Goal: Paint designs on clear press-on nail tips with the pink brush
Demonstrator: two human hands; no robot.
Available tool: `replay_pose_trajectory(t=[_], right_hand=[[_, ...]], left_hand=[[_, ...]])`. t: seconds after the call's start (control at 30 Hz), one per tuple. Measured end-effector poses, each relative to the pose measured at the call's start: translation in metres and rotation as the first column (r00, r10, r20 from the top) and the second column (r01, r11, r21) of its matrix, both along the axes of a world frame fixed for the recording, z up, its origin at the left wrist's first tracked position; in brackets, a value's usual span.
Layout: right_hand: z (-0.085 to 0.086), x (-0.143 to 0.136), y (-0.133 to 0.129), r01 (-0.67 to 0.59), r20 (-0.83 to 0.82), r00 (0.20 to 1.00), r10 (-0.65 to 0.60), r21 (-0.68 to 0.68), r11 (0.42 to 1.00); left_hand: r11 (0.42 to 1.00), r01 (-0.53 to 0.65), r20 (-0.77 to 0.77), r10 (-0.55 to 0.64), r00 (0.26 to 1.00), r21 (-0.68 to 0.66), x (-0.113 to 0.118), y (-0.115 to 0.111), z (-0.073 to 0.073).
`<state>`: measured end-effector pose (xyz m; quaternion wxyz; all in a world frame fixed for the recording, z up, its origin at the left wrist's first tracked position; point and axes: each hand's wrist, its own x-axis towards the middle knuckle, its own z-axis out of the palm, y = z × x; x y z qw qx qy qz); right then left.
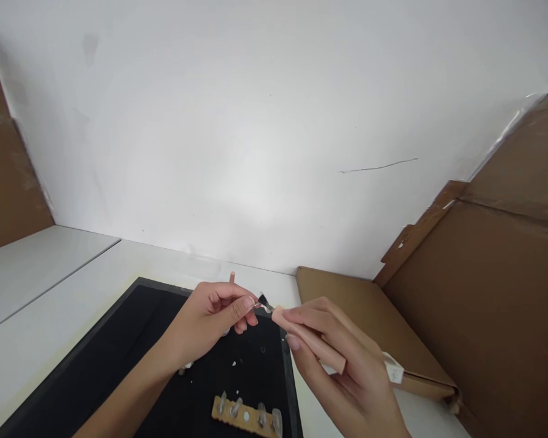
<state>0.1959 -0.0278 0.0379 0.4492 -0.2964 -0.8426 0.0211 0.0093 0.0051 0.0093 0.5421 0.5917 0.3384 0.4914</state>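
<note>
My left hand (221,313) is closed, thumb and index finger pinching a small clear piece (257,303) whose kind is partly hidden. In my right hand (340,353) lies a tool with a thick pink handle (308,337) and a dark, flat tip (263,300). The tip meets or nearly touches the small piece; I cannot tell which. Below, a tan strip (249,418) with a wavy edge carries several clear, nail-shaped tips standing up from it. Behind the left hand, the end of a thin pink stick (232,277) pokes up.
A black mat (164,304) lies on the white table (95,267), with white crumbs (234,364) on it. To the right are a flat cardboard box (342,286), a small white object (393,367) and a tall cardboard panel (493,292). A white wall (237,134) stands behind.
</note>
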Motion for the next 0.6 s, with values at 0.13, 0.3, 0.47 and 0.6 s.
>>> replay_pose_trajectory(t=[0.13, 0.3, 0.47, 0.6], right_hand=[[0.0014, 0.0007, -0.0003, -0.007, 0.015, 1.0, 0.007, -0.01, 1.0], [0.0018, 0.002, -0.0014, 0.026, 0.042, 0.999, -0.026, -0.01, 1.0], [0.0034, 0.0023, -0.0015, 0.043, 0.055, 0.998, -0.043, 0.014, 0.999], [0.0038, 0.0059, -0.0016, 0.004, 0.014, 1.0, -0.004, 0.009, 1.0]], left_hand=[[1.0, -0.026, 0.018, 0.026, 0.999, -0.012, 0.001, 0.0006, 0.0013], [0.999, -0.031, 0.02, 0.031, 0.999, -0.024, 0.0016, 0.0004, 0.0002], [0.999, -0.03, 0.011, 0.03, 0.999, -0.02, 0.0009, 0.0007, -0.0004], [1.0, -0.028, 0.005, 0.028, 1.0, -0.011, -0.0015, 0.003, -0.0031]])
